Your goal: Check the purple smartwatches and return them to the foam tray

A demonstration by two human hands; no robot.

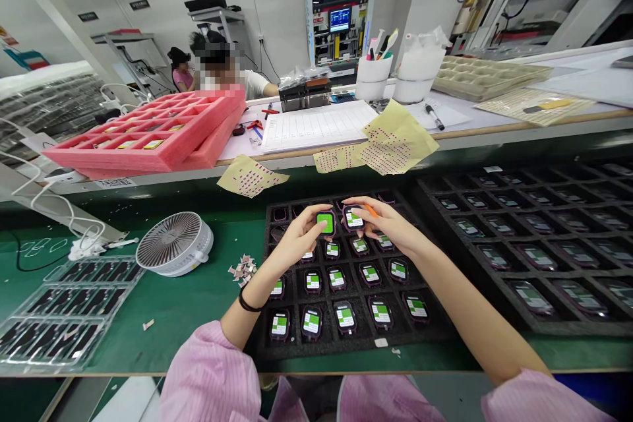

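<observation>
My left hand point(302, 232) is closed on a smartwatch body point(325, 224) with a lit green screen, the thumb lying on its face. Just right of it, my right hand point(384, 224) grips a second watch body point(354, 219) with a white and green screen. A slim orange tool point(370, 210) sticks out between the right fingers; its tip is not clear. Both hands are over the back rows of a black foam tray point(291, 347). Watch bodies with lit white and green screens, such as a front-row watch point(345, 318), lie in its pockets.
A second foam tray point(494, 297) of dark-screened watches stands right. Left are a grey fan point(174, 242), small loose tabs point(242, 269) and a clear plastic tray point(69, 310). The shelf ahead carries pink foam trays point(163, 157), papers point(321, 126) and cups point(373, 78). People sit beyond.
</observation>
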